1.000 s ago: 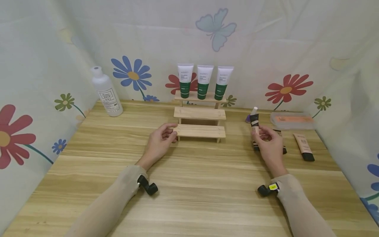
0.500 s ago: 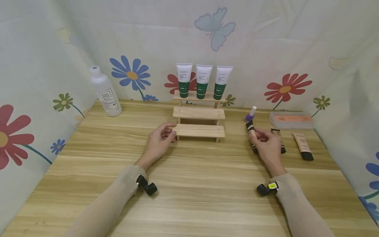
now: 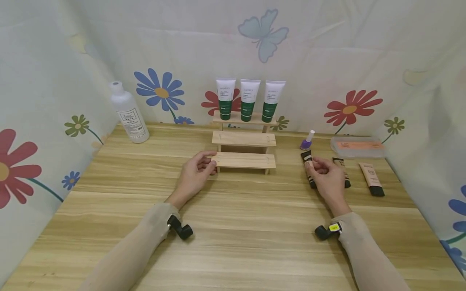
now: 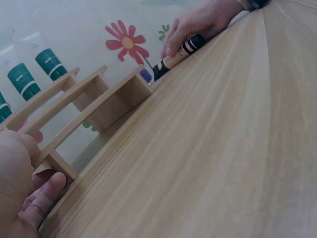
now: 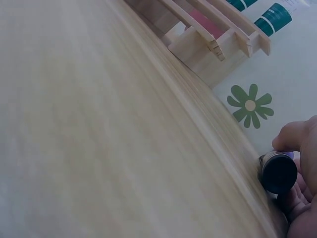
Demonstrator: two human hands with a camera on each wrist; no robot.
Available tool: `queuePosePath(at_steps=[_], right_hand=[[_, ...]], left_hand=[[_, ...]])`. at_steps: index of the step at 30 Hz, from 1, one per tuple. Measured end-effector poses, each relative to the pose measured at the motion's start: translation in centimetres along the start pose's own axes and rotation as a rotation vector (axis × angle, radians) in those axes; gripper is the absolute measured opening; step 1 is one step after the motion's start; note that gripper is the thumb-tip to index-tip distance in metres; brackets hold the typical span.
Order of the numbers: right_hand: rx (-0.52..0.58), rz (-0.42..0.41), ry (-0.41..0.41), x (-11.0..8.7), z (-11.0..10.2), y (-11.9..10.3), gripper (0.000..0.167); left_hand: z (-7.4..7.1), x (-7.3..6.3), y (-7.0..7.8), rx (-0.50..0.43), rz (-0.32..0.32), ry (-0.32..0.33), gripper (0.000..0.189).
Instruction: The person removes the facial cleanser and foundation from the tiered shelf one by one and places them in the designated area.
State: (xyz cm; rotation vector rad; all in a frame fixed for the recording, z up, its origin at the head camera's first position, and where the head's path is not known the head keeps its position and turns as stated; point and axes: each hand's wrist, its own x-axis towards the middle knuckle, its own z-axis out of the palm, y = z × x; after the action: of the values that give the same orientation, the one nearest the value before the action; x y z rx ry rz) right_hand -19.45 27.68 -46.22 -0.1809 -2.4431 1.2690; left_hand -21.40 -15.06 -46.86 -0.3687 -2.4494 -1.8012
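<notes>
The right hand (image 3: 329, 176) pinches a beige tube (image 3: 310, 177) between thumb and fingers at the right of the surface (image 3: 236, 226). A second ago the tube was tipped up; now it appears to lie on the surface, so it seems to be set down, though not yet released. The tube is slim, with a black cap towards the person and a flat black end pointing away, near a purple bottle (image 3: 306, 144). A similar tube (image 3: 340, 163) lies just beyond the hand, partly hidden. The left hand (image 3: 194, 173) grips the left end of the lowest step of the wooden stand (image 3: 244, 160), whose place is unchanged.
</notes>
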Motion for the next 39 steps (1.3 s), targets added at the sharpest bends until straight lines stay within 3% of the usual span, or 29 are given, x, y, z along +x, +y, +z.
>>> queuePosePath(at_steps=[8,20,29,39], right_hand=[[0.027,-0.009,0.078,0.1,0.2,0.0,0.042],[0.296,-0.124,0.227,0.3,0.4,-1.0,0.038],[0.506,-0.209,0.197,1.9,0.1,-5.2,0.045],[0.564,-0.295,0.133,4.7,2.3,-9.5,0.051]], left_hand=[[-0.2,0.1,-0.1,0.003,-0.005,0.001,0.032],[-0.2,0.1,-0.2,0.019,-0.014,0.005,0.031],[-0.1,0.1,0.1,0.016,-0.014,-0.004,0.032],[-0.1,-0.1,0.1,0.015,-0.019,-0.003,0.032]])
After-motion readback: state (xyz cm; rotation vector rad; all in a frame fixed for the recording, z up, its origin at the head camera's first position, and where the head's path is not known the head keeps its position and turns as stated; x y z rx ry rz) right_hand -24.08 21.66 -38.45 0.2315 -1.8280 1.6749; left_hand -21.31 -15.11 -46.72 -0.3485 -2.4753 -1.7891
